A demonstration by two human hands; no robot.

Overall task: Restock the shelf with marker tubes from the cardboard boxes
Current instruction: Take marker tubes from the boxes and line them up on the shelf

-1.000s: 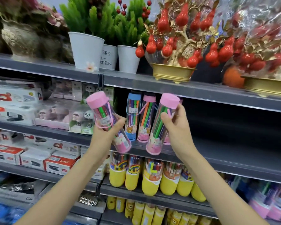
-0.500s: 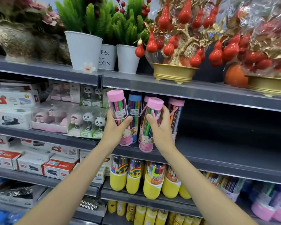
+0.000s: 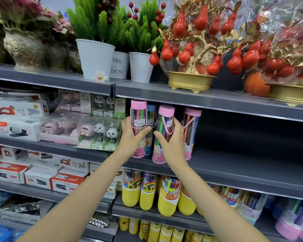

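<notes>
Two clear marker tubes with pink caps stand upright on the grey middle shelf (image 3: 234,165). My left hand (image 3: 132,137) is wrapped around the left tube (image 3: 138,116). My right hand (image 3: 171,142) grips the right tube (image 3: 165,119), whose base rests at the shelf's front edge. Behind them stand a blue-capped tube (image 3: 151,112) and another pink-capped tube (image 3: 191,119). No cardboard box is in view.
The shelf above (image 3: 199,98) hangs close over the tube caps and carries white plant pots (image 3: 94,60) and gold bowls of red ornaments (image 3: 191,81). Panda stapler packs (image 3: 101,135) sit just left of the tubes. Yellow marker tubes (image 3: 131,193) fill the shelf below.
Both hands moved the two pink-capped tubes from tilted in the air onto the shelf. The tubes now stand upright in front of the older ones.
</notes>
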